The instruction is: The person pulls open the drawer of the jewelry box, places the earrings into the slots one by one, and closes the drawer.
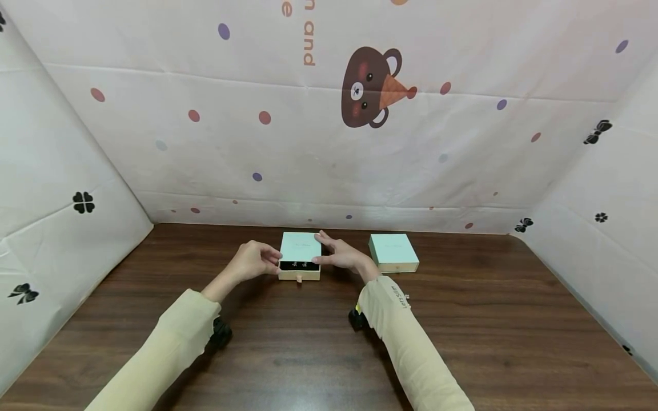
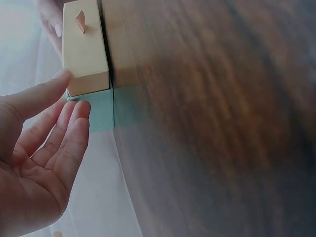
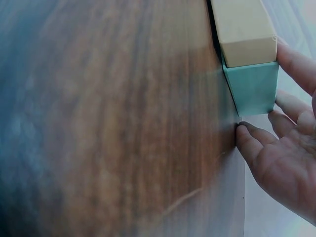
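A small drawer-style jewellery box has a mint cover (image 1: pixel 300 245) and a cream drawer (image 1: pixel 289 275) pulled partway out toward me. Against its black lining sit small shiny pieces (image 1: pixel 304 264), too small to make out. A little pull tab (image 2: pixel 80 22) sticks out from the drawer front. At the left side is my left hand (image 1: pixel 255 260), its thumb touching the drawer's edge and its relaxed fingers beside the cover. My right hand (image 1: pixel 341 254) stays along the right side, thumb at the drawer's upper edge and fingers stretched toward the back corner.
Another mint and cream box (image 1: pixel 394 251), closed, stands to the right, close behind my right wrist. Both boxes are near the back edge of the dark wooden table (image 1: pixel 293 348). White printed sheets (image 1: pixel 288 154) rise behind the table and at both sides.
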{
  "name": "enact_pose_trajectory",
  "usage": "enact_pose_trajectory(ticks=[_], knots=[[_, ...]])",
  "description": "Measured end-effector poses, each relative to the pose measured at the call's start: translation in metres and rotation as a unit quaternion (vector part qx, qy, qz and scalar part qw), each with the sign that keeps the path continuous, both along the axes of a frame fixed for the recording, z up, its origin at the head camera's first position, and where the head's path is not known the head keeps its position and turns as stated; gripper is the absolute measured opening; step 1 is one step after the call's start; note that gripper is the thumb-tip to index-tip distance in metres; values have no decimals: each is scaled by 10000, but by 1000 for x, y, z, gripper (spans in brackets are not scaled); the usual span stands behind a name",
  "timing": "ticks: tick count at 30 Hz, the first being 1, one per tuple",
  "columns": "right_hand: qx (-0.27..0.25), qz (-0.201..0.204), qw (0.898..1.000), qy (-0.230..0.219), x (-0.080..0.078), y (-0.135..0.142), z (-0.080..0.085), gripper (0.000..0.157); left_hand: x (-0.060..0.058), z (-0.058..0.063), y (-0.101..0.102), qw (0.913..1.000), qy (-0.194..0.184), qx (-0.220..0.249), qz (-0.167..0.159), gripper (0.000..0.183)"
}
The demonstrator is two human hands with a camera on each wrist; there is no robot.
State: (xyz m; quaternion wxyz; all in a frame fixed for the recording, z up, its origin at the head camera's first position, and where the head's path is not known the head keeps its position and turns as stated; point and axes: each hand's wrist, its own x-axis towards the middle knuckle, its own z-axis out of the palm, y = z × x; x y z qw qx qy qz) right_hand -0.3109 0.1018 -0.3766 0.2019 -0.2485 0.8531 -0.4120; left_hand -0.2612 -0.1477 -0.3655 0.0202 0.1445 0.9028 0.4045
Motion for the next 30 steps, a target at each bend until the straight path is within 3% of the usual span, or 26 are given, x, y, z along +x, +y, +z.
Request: enact_pose_trajectory(ticks=[30], knots=[[-64,-37,9999,-93,-2,-1,-1,74,-11,0,1,9998,124,-126,-31,26]])
